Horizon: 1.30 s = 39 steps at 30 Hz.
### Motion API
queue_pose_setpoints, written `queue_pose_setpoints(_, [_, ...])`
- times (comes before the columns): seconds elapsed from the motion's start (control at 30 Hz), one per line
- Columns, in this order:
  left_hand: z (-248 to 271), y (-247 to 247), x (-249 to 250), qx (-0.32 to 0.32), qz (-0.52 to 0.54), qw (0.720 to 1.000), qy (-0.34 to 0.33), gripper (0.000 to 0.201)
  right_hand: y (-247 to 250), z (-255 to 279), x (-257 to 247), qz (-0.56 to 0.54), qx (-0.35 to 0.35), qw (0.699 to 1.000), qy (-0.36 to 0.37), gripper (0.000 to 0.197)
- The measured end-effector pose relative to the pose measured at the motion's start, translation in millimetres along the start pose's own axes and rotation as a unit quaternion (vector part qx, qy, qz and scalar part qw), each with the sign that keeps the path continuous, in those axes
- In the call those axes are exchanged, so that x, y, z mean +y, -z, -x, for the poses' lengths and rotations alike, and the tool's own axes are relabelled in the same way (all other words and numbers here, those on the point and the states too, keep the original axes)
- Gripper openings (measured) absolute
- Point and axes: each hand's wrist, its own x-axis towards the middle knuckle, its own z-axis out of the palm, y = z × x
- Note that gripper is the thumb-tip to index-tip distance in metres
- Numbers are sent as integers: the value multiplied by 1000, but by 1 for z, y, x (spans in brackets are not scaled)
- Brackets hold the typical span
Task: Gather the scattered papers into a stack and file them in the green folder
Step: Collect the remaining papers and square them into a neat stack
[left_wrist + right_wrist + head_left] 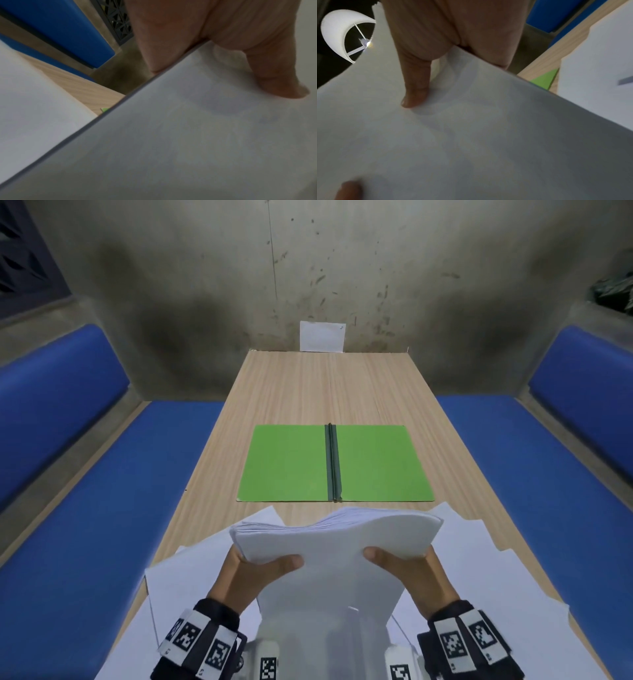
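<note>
Stained grey concrete walls and blue padded seats enclose a long wood-grain laminate bench [329, 392]. At mid-bench, the green card folder with a dark centre spine [376, 463] lies opened flat, both leaves exposed, so that sheets can be laid straight in.

Near the bench's near end, a thick stack of white paper sheets [329, 546] is held raised above the surface. The left hand [250, 580] grips the stack's left edge and the right hand [411, 573] its right edge, thumbs pressed on top, the other fingers underneath and mostly hidden. The two-sided grip keeps the edges aligned; the stack bows slightly between the hands.

Loose white sheets [513, 577] lie fanned on the bench beneath and beside the stack, so gathering appears incomplete.

A small white paper [322, 337] stands against the far wall.
</note>
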Motion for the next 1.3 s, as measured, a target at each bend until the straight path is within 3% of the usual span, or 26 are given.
queue_pose_setpoints(0.1, [2,2,-2,12,30,999,-2,23,4,5,-3,5,-28,1000,10,24])
queue_pose_setpoints(0.23, [4,-1,-38,5,-6,997,71,19,10,5,34,74,-25,995,-60,19])
queue_pose_setpoints(0.33, [6,-4,-62,2,-26,993,113,32,10,5,68,97,-6,991,-94,32])
queue_pose_setpoints(0.4, [4,-3,-66,0,-37,992,117,39,9,5,78,78,5,992,-97,6])
queue_pose_setpoints(0.43, [2,-2,-65,-10,-44,992,118,41,8,5,77,73,16,993,-95,5])
queue_pose_setpoints(0.53, [-3,1,-65,-45,-60,991,110,15,11,3,67,83,73,992,-59,12])
queue_pose_setpoints(0.57, [-5,4,-68,-47,-105,988,102,15,15,2,62,94,87,991,-45,12])
queue_pose_setpoints(0.67, [-2,19,-81,-88,-296,944,115,39,42,2,47,105,146,983,-32,3])
queue_pose_setpoints(0.8, [18,36,-109,-148,-522,810,222,117,108,7,61,129,211,961,-125,23])
queue_pose_setpoints(0.93, [36,37,-126,-176,-559,753,300,130,145,19,96,178,217,929,-239,42])
queue_pose_setpoints(1.0, [37,35,-131,-173,-566,741,318,133,147,22,113,207,210,917,-268,43])
queue_pose_setpoints(1.1, [35,31,-137,-144,-570,749,307,120,137,20,128,240,190,906,-293,42])
queue_pose_setpoints(1.3, [17,28,-135,-108,-574,762,280,115,113,6,126,231,155,911,-304,39])
